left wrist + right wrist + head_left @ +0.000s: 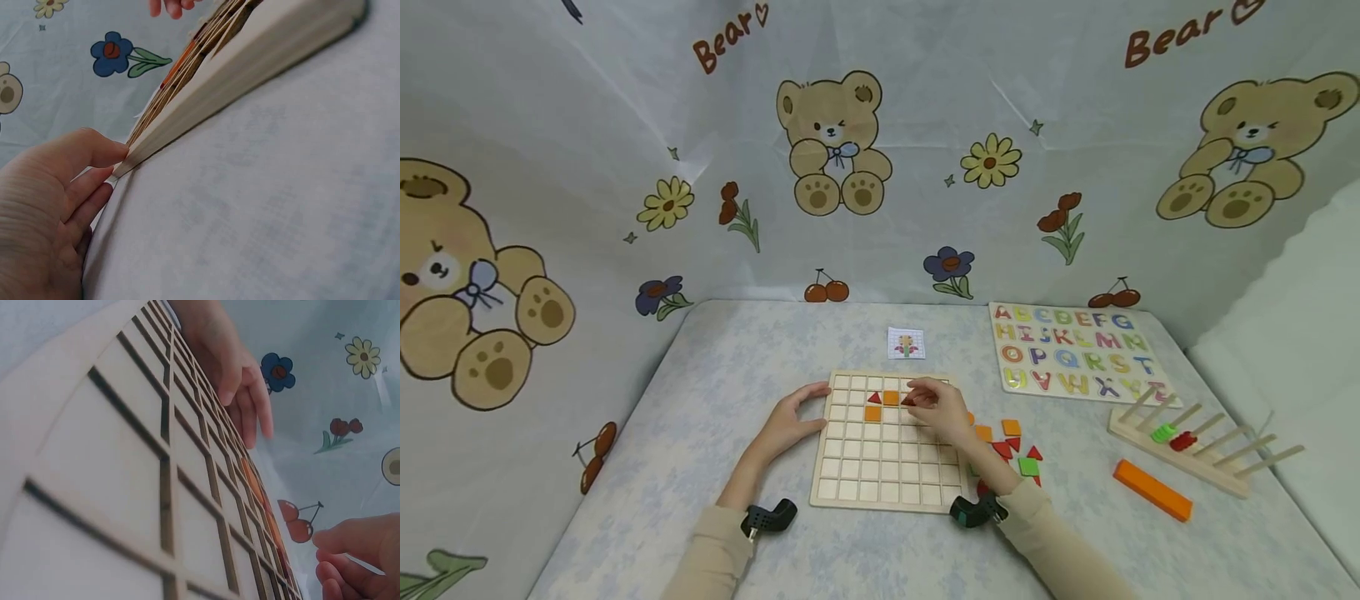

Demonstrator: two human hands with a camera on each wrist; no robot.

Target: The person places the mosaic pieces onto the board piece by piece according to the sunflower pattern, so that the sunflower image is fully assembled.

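A wooden grid board (890, 471) lies flat on the table. My left hand (786, 427) touches its left edge with thumb and fingertips; the left wrist view shows the thumb against the rim. My right hand (942, 410) hovers over the upper right of the grid, fingers loosely bent, beside a dark red triangle (907, 400). No piece shows between thumb and fingers in the right wrist view. An orange square (891, 398) sits left of that triangle, then another red triangle (875, 398). A second orange square (872, 413) lies one row nearer.
Loose orange, red and green pieces (1028, 467) are scattered right of the board, partly under my right forearm. A small pattern card (906, 343) lies behind it. Farther right are an alphabet board (1078, 350), a wooden peg rack (1180, 454) and an orange bar (1152, 490).
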